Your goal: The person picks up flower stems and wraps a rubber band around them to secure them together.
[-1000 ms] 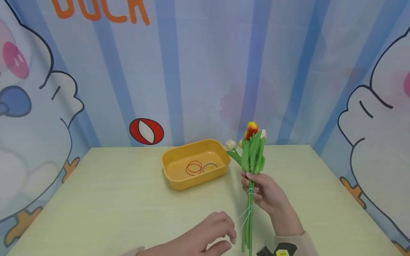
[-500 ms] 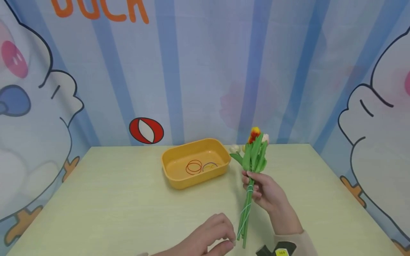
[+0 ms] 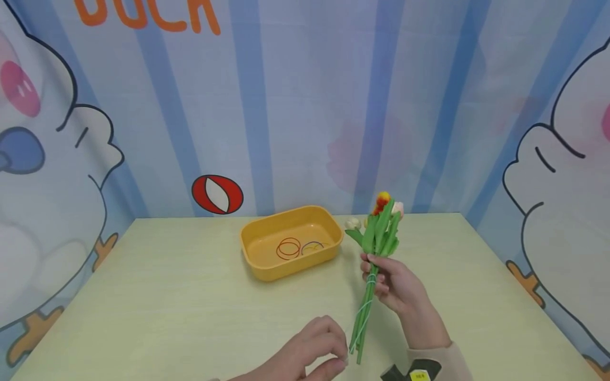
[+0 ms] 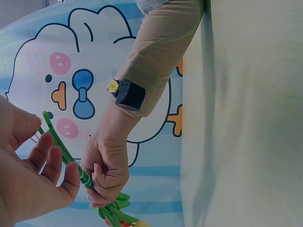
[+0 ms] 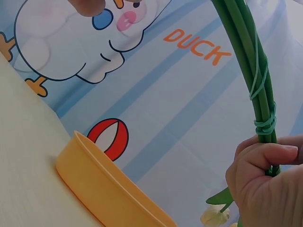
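Note:
My right hand (image 3: pixel 397 288) grips a bunch of artificial tulips (image 3: pixel 381 233) by the stems, just below the leaves. Red-yellow, pink and white blooms top the bunch, which leans with its stem ends toward me. A pale green rubber band (image 5: pixel 266 125) is wound around the stems below that hand, and a loop of it runs down along them. At the lower stem ends, my left hand (image 3: pixel 312 349) pinches the stretched end of the band between thumb and fingers. In the left wrist view the green stems (image 4: pixel 64 146) pass right beside the left fingertips.
A yellow tray (image 3: pixel 281 272) stands at the back of the pale table (image 3: pixel 190 296), with several red, blue and yellow rubber bands (image 3: pixel 288 248) inside. Behind the table hangs a striped blue cloth (image 3: pixel 305 106) printed with cartoon ducks. A dark device (image 3: pixel 414 370) sits on the right wrist.
The bunch has tilted, its blooms going right and down and its stem ends swinging left and up toward the left hand. The left hand has shifted slightly, the band now running to its fingertips.

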The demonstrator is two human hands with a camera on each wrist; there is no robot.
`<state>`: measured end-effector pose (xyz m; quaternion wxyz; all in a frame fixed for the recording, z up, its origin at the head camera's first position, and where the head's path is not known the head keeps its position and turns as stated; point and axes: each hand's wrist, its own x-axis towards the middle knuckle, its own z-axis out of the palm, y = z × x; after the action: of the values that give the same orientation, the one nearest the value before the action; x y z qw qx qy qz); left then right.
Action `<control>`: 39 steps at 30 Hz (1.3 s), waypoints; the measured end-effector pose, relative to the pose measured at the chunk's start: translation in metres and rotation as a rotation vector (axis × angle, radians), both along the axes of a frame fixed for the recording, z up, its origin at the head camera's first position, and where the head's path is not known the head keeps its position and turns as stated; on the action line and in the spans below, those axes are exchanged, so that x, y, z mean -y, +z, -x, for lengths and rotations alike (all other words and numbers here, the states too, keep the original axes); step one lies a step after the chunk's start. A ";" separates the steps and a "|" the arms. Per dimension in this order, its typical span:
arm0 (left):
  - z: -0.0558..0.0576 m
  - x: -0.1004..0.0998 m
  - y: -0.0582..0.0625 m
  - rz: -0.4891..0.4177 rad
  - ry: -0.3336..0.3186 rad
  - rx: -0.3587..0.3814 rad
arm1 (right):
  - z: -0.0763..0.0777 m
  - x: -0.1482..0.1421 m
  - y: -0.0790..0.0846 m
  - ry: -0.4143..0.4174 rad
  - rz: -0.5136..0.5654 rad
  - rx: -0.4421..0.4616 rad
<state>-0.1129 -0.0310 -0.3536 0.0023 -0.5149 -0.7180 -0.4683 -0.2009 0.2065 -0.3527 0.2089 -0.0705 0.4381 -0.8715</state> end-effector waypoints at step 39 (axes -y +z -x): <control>0.028 -0.008 -0.016 -0.178 -0.004 0.225 | -0.013 0.021 0.004 0.043 -0.138 -0.041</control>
<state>-0.1412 -0.0233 -0.3696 -0.0336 -0.4583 -0.6684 -0.5849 -0.1882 0.1855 -0.3484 0.2229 -0.0833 0.4998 -0.8328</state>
